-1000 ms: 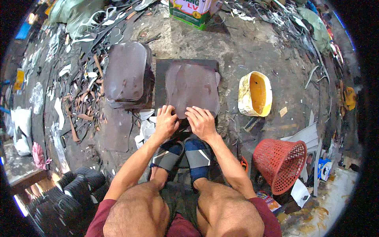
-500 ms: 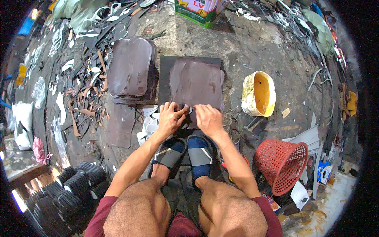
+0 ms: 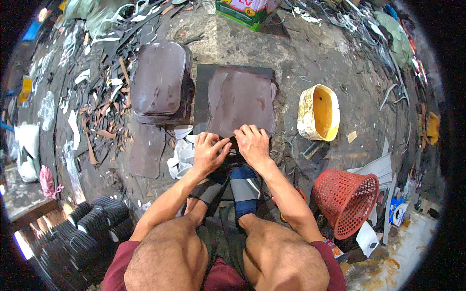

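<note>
Here's the brown sheet (image 3: 240, 99), right in the middle, lying flat over a dark square board (image 3: 203, 97) on the floor (image 3: 286, 58). At its near edge, the left hand (image 3: 208, 153) and the right hand (image 3: 253, 145) sit close together, fingers curled inward; can't tell whether they're pinching anything. Just left, a neat stack of brown sheets (image 3: 158, 77), and nearer, loose white pieces (image 3: 183, 154). Over to the right, the grimy white tub (image 3: 305, 114), upright, amber stuff (image 3: 324, 116) inside with a dark speck in it, depth impossible to call. Nearer on the right, a red perforated basket (image 3: 335, 194), tipped, mouth facing right. And at the far edge, a colourful tin (image 3: 250, 14), cut off by the frame, contents hidden
</note>
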A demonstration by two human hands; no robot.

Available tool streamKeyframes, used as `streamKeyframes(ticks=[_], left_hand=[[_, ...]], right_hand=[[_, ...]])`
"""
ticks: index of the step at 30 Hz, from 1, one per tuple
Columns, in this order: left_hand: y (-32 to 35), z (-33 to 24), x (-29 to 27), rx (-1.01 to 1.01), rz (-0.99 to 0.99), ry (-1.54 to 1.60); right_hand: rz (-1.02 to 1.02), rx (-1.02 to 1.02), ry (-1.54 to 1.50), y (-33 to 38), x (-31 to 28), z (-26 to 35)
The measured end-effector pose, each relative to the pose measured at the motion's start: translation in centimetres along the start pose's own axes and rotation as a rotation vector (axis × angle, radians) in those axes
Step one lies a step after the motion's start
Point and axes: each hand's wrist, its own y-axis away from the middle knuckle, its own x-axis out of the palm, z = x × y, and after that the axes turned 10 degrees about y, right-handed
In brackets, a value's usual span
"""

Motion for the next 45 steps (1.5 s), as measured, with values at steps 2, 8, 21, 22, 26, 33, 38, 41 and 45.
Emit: streamKeyframes(ticks=[2, 8, 21, 22, 26, 33, 38, 41, 45], left_hand=[[-1.1, -1.0, -0.4, 0.002, 0.009, -0.015], [-0.9, -1.5, -0.4, 0.042, 0.221, -0.218], [-8.3, -6.7, -10.7, 0.02, 0.371, 0.511], [-8.7, -7.4, -12.5, 0.118, 0.351, 0.42], [-6.6, -3.6, -13.9, -0.181, -0.245, 0.366], [0.7, 7.8, -9.0, -0.498, 0.132, -0.281], [0.7, 8.5, -11.8, -0.448, 0.215, -0.348], [1.8, 6.3, -11.8, -0.39, 0.037, -0.199], [2.8, 0.8, -10.8, -0.47, -0.051, 0.082]], right_hand=[[0.13, 0.014, 0.0, 0.0, 0.2, -0.4], [-0.186, 0.596, 0.171, 0.2, 1.2, -8.8], [-0.505, 0.297, -0.231, 2.3, -13.2, -0.4], [-0.458, 0.129, -0.041, 2.1, -15.7, -0.4], [-0.275, 0.225, -0.469, 1.7, -16.0, -3.4], [-0.144, 0.632, -0.901, -2.1, -6.2, -7.1], [-0.314, 0.421, -0.415, -1.9, -5.3, -2.0], [-0.202, 0.295, -0.689, -1.1, -4.1, 2.2], [0.438, 0.451, -1.477, 0.4, -1.8, 8.1]])
